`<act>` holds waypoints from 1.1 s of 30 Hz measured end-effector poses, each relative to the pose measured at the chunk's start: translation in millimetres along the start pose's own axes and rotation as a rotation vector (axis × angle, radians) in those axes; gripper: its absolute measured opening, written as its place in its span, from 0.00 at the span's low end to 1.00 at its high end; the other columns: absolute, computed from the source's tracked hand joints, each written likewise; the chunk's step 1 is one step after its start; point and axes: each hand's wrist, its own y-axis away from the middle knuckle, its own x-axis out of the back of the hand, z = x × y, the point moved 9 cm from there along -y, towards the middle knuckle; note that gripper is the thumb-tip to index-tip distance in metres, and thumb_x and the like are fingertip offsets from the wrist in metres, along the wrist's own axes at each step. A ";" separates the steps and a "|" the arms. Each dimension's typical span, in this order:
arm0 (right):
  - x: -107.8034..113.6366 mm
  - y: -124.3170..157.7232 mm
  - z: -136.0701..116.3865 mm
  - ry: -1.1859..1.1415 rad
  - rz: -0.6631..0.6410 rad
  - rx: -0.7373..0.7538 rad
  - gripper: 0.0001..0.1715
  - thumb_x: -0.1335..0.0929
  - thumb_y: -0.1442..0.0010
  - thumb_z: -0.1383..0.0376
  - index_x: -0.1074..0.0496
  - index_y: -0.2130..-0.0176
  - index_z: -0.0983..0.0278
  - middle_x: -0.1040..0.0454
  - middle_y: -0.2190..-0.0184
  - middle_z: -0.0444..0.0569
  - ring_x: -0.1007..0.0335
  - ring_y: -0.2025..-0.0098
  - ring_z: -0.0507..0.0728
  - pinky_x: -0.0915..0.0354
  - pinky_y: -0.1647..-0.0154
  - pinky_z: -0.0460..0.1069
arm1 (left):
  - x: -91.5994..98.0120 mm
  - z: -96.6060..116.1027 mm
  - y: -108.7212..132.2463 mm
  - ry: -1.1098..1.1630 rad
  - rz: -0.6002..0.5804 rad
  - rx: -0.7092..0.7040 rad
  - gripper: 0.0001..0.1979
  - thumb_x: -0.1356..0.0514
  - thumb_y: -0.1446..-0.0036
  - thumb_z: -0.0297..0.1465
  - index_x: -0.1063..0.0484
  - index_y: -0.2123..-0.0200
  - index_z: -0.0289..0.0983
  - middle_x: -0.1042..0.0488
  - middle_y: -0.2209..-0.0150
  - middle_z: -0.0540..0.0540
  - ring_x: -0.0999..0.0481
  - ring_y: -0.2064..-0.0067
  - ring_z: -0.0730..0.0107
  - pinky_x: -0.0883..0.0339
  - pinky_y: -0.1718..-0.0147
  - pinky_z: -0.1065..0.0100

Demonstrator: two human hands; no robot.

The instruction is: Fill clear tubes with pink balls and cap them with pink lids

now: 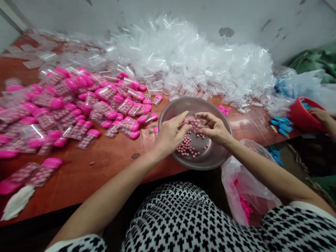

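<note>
Over a round grey metal bowl (201, 163), both hands meet at a clear plastic container (194, 122) filled with small pink balls. My left hand (172, 134) grips its left side between thumb and fingers. The fingers of my right hand (215, 128) are closed on its right side. Loose pink balls (186, 147) lie in the bottom of the bowl. Left of the bowl spreads a large heap of filled clear containers with bright pink caps (107, 92).
Clear, unfilled plastic containers (183, 52) are piled along the wall. At right, another person's hand (321, 115) reaches into a red bucket (296, 113) near blue pieces (282, 125). A plastic bag (259, 189) with pink pieces hangs below the table edge.
</note>
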 end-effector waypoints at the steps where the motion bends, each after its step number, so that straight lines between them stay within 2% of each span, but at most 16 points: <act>1: 3.1 4.6 -1.2 -0.056 0.031 -0.009 0.33 0.20 0.58 0.65 0.31 0.53 0.59 0.23 0.55 0.47 0.23 0.57 0.54 0.25 0.54 0.50 | -10.1 -0.4 -1.0 0.058 -0.054 0.041 0.20 0.40 0.39 0.33 0.27 0.45 0.35 0.21 0.48 0.41 0.21 0.50 0.59 0.28 0.50 0.61; 3: 6.9 10.9 0.4 -0.140 0.069 -0.032 0.33 0.20 0.58 0.64 0.30 0.53 0.60 0.22 0.57 0.47 0.22 0.59 0.55 0.25 0.55 0.51 | -27.2 -2.5 -3.0 0.150 -0.121 0.106 0.19 0.40 0.40 0.33 0.25 0.47 0.37 0.20 0.52 0.44 0.20 0.53 0.60 0.28 0.52 0.62; 5: 11.0 14.0 3.1 -0.177 0.092 -0.031 0.33 0.20 0.57 0.63 0.30 0.52 0.60 0.21 0.58 0.47 0.22 0.59 0.55 0.25 0.56 0.51 | -36.4 -5.2 -5.5 0.194 -0.122 0.140 0.17 0.40 0.42 0.32 0.23 0.49 0.38 0.19 0.54 0.46 0.20 0.54 0.61 0.28 0.51 0.62; 8: 16.4 15.8 5.4 -0.134 0.088 0.001 0.33 0.21 0.56 0.62 0.30 0.51 0.60 0.20 0.60 0.46 0.22 0.61 0.54 0.24 0.58 0.50 | -43.5 -9.3 -8.3 0.246 -0.108 0.177 0.16 0.38 0.44 0.32 0.22 0.53 0.38 0.19 0.54 0.46 0.21 0.53 0.60 0.28 0.51 0.62; 12: 18.2 16.4 4.7 -0.056 0.044 0.032 0.30 0.22 0.53 0.61 0.30 0.52 0.61 0.21 0.65 0.43 0.23 0.64 0.52 0.25 0.61 0.48 | -52.4 -18.4 -8.5 0.378 -0.114 0.291 0.15 0.35 0.49 0.33 0.22 0.57 0.35 0.19 0.58 0.44 0.20 0.58 0.61 0.25 0.59 0.64; 16: 17.1 11.2 -9.3 0.055 -0.030 0.113 0.29 0.25 0.47 0.57 0.33 0.48 0.60 0.22 0.58 0.46 0.24 0.58 0.54 0.26 0.59 0.49 | -51.3 -24.6 -9.4 0.591 -0.056 0.369 0.16 0.30 0.55 0.35 0.26 0.64 0.34 0.20 0.63 0.44 0.20 0.61 0.64 0.24 0.60 0.63; 18: 18.4 4.4 -12.1 0.255 -0.056 0.106 0.24 0.30 0.40 0.56 0.34 0.47 0.61 0.23 0.55 0.49 0.24 0.56 0.55 0.27 0.60 0.50 | -42.6 -28.8 -9.3 0.709 0.027 0.401 0.18 0.28 0.57 0.34 0.29 0.65 0.35 0.20 0.63 0.46 0.20 0.62 0.66 0.23 0.62 0.64; 20: 15.2 -4.0 -3.9 0.654 -0.132 0.038 0.15 0.34 0.37 0.60 0.31 0.52 0.65 0.22 0.58 0.51 0.24 0.58 0.57 0.29 0.61 0.50 | -32.4 -32.2 -8.2 0.756 0.092 0.410 0.19 0.27 0.59 0.33 0.31 0.65 0.36 0.20 0.63 0.47 0.20 0.62 0.67 0.23 0.63 0.66; 22: 6.7 -10.1 16.0 1.136 -0.289 -0.049 0.09 0.34 0.39 0.66 0.27 0.58 0.67 0.21 0.62 0.54 0.24 0.59 0.59 0.32 0.60 0.50 | -27.1 -33.4 -6.3 0.738 0.088 0.401 0.20 0.27 0.58 0.33 0.30 0.64 0.37 0.20 0.63 0.47 0.20 0.61 0.67 0.23 0.63 0.68; 24: -3.0 -12.8 38.7 1.476 -0.455 -0.113 0.10 0.32 0.41 0.68 0.26 0.59 0.69 0.21 0.61 0.58 0.25 0.58 0.62 0.35 0.60 0.50 | -28.6 -35.0 -3.3 0.699 0.032 0.399 0.21 0.27 0.57 0.34 0.29 0.60 0.37 0.21 0.63 0.47 0.20 0.61 0.67 0.23 0.63 0.68; 26: -13.8 -15.0 53.6 1.601 -0.540 -0.116 0.13 0.33 0.42 0.69 0.26 0.55 0.69 0.21 0.58 0.61 0.25 0.56 0.62 0.36 0.61 0.49 | -31.6 -37.5 0.0 0.663 -0.010 0.395 0.21 0.29 0.56 0.35 0.28 0.57 0.38 0.21 0.60 0.46 0.20 0.59 0.66 0.23 0.61 0.66; 29: -24.4 -16.1 63.6 1.591 -0.584 -0.088 0.16 0.37 0.39 0.72 0.26 0.54 0.69 0.21 0.60 0.59 0.25 0.59 0.60 0.38 0.63 0.48 | -33.6 -40.8 2.9 0.649 -0.017 0.382 0.20 0.30 0.55 0.35 0.26 0.58 0.37 0.21 0.58 0.44 0.21 0.56 0.63 0.23 0.58 0.63; 33: -13.5 -18.5 60.8 1.573 -0.506 -0.099 0.17 0.38 0.41 0.73 0.23 0.56 0.67 0.20 0.62 0.58 0.25 0.61 0.60 0.38 0.63 0.50 | -35.0 -39.8 2.8 0.684 -0.022 0.374 0.18 0.31 0.55 0.35 0.25 0.60 0.35 0.21 0.60 0.45 0.21 0.57 0.63 0.24 0.56 0.60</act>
